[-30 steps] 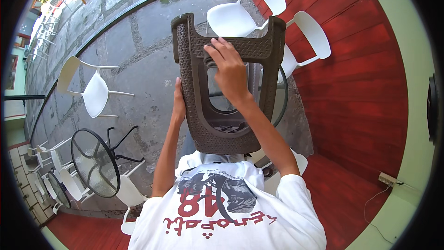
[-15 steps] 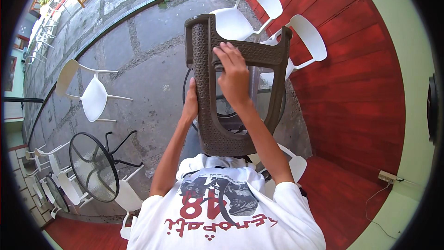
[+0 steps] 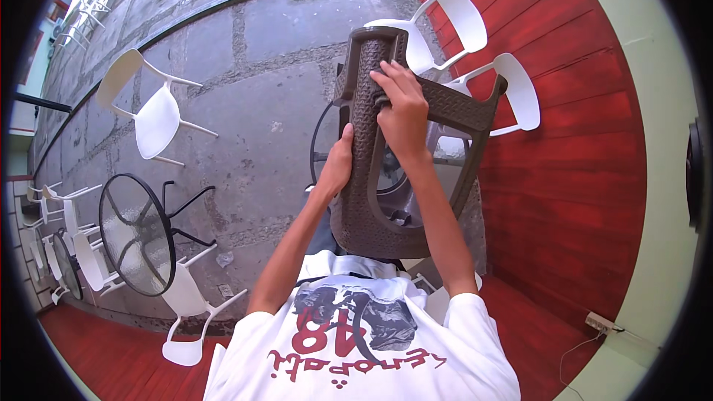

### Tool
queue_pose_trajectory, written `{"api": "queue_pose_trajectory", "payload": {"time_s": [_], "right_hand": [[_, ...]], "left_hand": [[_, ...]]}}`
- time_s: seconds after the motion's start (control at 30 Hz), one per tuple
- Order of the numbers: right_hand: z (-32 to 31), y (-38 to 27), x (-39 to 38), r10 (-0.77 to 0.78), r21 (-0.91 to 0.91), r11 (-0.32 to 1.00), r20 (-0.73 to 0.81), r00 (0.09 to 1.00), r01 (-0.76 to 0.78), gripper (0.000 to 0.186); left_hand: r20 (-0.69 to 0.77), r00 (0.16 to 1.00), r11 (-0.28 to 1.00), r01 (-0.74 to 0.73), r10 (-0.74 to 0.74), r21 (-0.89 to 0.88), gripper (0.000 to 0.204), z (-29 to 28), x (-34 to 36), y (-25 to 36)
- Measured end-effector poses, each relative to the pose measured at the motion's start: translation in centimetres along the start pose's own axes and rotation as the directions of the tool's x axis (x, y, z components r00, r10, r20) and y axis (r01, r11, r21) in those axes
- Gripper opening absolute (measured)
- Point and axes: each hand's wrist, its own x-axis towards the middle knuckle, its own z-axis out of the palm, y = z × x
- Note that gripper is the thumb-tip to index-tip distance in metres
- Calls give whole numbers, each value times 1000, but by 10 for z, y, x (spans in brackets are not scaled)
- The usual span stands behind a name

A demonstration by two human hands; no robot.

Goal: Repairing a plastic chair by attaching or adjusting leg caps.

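A brown plastic furniture piece (image 3: 364,141) with a woven pattern is raised in front of my chest, tilted, with two leg-like ends pointing away and a rounded opening in its middle. I cannot tell if it is a chair or a stool. My left hand (image 3: 338,158) grips its left side, thumb along the edge, other fingers hidden behind. My right hand (image 3: 405,108) is over the upper left corner, where the side rail meets the crossbar, with its fingers bent onto the rail. Behind the piece, a round glass table (image 3: 321,134) is partly hidden.
Two white chairs (image 3: 462,18) stand by the red plank wall (image 3: 564,141) on the right. Another white chair (image 3: 157,122) is on the grey paving at left. Below it are a round glass table (image 3: 137,234) and several more white chairs. A power socket (image 3: 600,322) with a cable sits lower right.
The brown piece has shifted right in the view and tilted clockwise. My right hand has moved from the crossbar toward the left rail. The surroundings have shifted as my head turned.
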Motion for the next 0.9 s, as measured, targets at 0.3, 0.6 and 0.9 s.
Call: {"api": "queue_pose_trajectory", "payload": {"time_s": [0.3, 0.6, 0.9], "right_hand": [[-17, 11, 1, 28, 26, 999, 55, 998, -30, 54], [-70, 30, -43, 209, -137, 965, -125, 970, -226, 53], [-42, 14, -59, 305, 16, 950, -270, 913, -312, 59]], "left_hand": [[-96, 993, 995, -64, 71, 73, 83, -1, 0, -14], [-87, 996, 998, -19, 25, 66, 84, -15, 1, -21], [-23, 999, 993, 31, -34, -117, 76, -21, 2, -19]]}}
